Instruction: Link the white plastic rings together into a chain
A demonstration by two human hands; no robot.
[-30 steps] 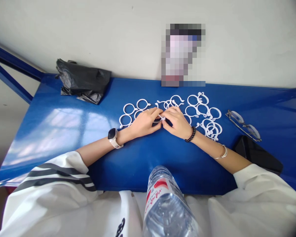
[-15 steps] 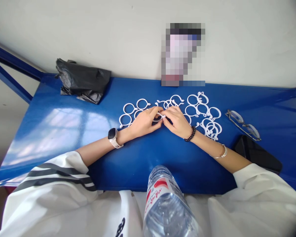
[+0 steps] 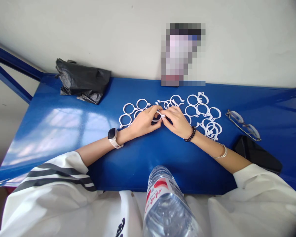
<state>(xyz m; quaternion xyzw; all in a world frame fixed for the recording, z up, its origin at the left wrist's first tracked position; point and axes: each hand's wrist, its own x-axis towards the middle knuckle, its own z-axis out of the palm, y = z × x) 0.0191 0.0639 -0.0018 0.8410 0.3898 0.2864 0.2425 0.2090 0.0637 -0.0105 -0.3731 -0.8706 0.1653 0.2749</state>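
- I see the left hand (image 3: pixel 143 122) and the right hand (image 3: pixel 178 122) both pinching one white ring (image 3: pixel 160 115) at the middle of the blue table (image 3: pixel 64 125)
- Many loose rings (image 3: pixel 202 110) lie around both hands
- The glasses (image 3: pixel 243 125) lie well to the right, the black bag (image 3: pixel 82 80) far left

Left hand (image 3: pixel 143 123) and right hand (image 3: pixel 178 122), fingers (image 3: pixel 153 112) on 1 white ring (image 3: pixel 159 116) (loose rings (image 3: pixel 202 109) around)

Around twenty white rings (image 3: pixel 211 129), one black bag (image 3: pixel 82 80), one pair of glasses (image 3: pixel 237 117), one water bottle (image 3: pixel 165 204)
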